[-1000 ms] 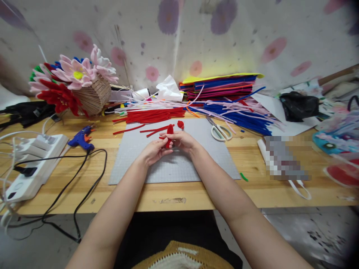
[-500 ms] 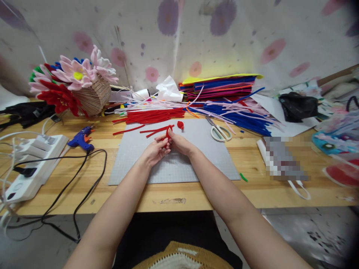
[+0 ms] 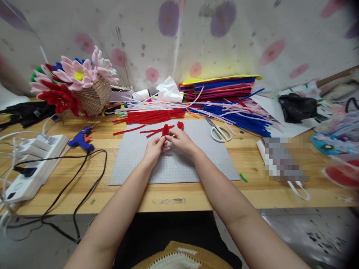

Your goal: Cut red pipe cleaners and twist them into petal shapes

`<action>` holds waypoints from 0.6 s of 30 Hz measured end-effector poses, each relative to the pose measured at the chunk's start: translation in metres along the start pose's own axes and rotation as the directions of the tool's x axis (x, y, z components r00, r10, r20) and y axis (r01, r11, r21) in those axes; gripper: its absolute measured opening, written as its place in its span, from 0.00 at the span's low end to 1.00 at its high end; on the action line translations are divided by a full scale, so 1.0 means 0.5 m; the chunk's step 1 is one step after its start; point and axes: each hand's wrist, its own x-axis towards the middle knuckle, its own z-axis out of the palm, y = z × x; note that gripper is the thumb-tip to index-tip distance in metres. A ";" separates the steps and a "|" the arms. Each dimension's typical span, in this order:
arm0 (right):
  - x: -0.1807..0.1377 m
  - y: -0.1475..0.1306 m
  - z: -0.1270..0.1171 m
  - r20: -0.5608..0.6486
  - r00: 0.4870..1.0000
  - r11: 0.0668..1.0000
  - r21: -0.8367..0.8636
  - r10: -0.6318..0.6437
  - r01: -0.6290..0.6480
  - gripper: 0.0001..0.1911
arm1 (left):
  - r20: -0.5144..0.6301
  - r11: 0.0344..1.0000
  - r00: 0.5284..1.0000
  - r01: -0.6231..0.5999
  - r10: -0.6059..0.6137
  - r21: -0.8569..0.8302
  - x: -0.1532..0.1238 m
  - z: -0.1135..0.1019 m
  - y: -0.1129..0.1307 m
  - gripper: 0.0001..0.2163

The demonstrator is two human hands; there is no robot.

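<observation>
Between my two hands, above the grey cutting mat (image 3: 134,168), is a red pipe cleaner petal (image 3: 165,129) standing upright. The fingers of my left hand (image 3: 155,148) pinch its lower end. From the other side, my right hand (image 3: 181,139) also pinches at its base, fingertips touching the left ones. Just behind my right hand lies a small rolled red piece (image 3: 180,125) on the mat. A few loose red pipe cleaners (image 3: 153,130) lie behind my left hand. Scissors (image 3: 220,132) with pale handles rest at the mat's upper right.
A red pipe cleaner bundle (image 3: 157,116) lies behind the mat, a blue pile (image 3: 249,121) to its right. At left are a blue glue gun (image 3: 81,139), a power strip (image 3: 36,164) with trailing cords, and a basket (image 3: 98,95) of fuzzy flowers. A blurred-out device (image 3: 283,158) lies right.
The red loop, seen narrow and edge-on before, now shows as a fuller petal, turned and slightly further left. My fingers have shifted down to its base.
</observation>
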 end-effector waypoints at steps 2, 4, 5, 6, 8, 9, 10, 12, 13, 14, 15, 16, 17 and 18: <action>0.001 0.002 0.004 -0.031 0.998 0.998 -0.018 0.061 -0.062 0.08 | -0.038 0.998 0.999 -0.013 0.015 0.058 0.004 0.000 -0.004 0.09; 0.002 0.000 0.008 -0.073 0.992 0.992 -0.064 0.108 -0.112 0.08 | -0.054 0.994 0.998 -0.004 0.010 0.106 0.006 0.001 -0.007 0.08; 0.002 -0.001 0.010 -0.086 0.989 0.988 -0.084 0.120 -0.127 0.08 | -0.052 0.993 0.999 0.001 0.005 0.115 0.007 0.002 -0.008 0.08; 0.002 -0.003 0.011 -0.095 0.987 0.986 -0.097 0.126 -0.135 0.08 | -0.043 0.993 0.999 0.002 0.003 0.114 0.007 0.003 -0.009 0.08; 0.001 -0.006 0.012 -0.103 0.986 0.984 -0.105 0.131 -0.142 0.08 | -0.022 0.996 1.000 -0.001 0.003 0.089 0.006 0.005 -0.010 0.07; 0.001 -0.006 0.012 -0.106 0.986 0.984 -0.105 0.132 -0.143 0.08 | -0.013 0.997 1.000 0.000 0.001 0.074 0.005 0.005 -0.010 0.07; 0.001 -0.006 0.012 -0.108 0.986 0.985 -0.102 0.129 -0.140 0.08 | -0.006 0.998 1.000 0.004 -0.003 0.062 0.004 0.005 -0.009 0.07; 0.001 -0.005 0.011 -0.107 0.988 0.988 -0.094 0.115 -0.126 0.08 | 0.009 0.999 1.000 0.007 -0.008 0.045 0.002 0.003 -0.007 0.06; 0.001 -0.004 0.010 -0.102 0.989 0.989 -0.087 0.110 -0.119 0.08 | 0.028 0.999 1.000 0.008 -0.009 0.036 0.001 0.001 -0.004 0.07; 0.001 -0.003 0.010 -0.094 0.990 0.991 -0.074 0.106 -0.113 0.08 | 0.057 1.000 0.998 0.012 -0.013 0.027 0.000 -0.001 -0.002 0.08; 0.000 -0.003 0.009 -0.085 0.991 0.992 -0.055 0.106 -0.111 0.08 | 0.092 1.000 0.996 0.018 -0.020 0.019 -0.001 -0.004 0.001 0.09; 0.000 -0.003 0.008 -0.079 0.991 0.993 -0.031 0.109 -0.111 0.08 | 0.131 1.000 0.991 0.027 -0.028 0.011 -0.002 -0.006 0.004 0.10; 0.000 -0.003 0.007 -0.075 0.991 0.994 -0.006 0.111 -0.112 0.08 | 0.164 0.999 0.986 0.034 -0.034 0.002 -0.003 -0.007 0.007 0.10; -0.001 -0.003 0.006 -0.074 0.991 0.993 0.023 0.114 -0.113 0.08 | 0.187 0.999 0.982 0.036 -0.033 -0.011 -0.004 -0.008 0.010 0.10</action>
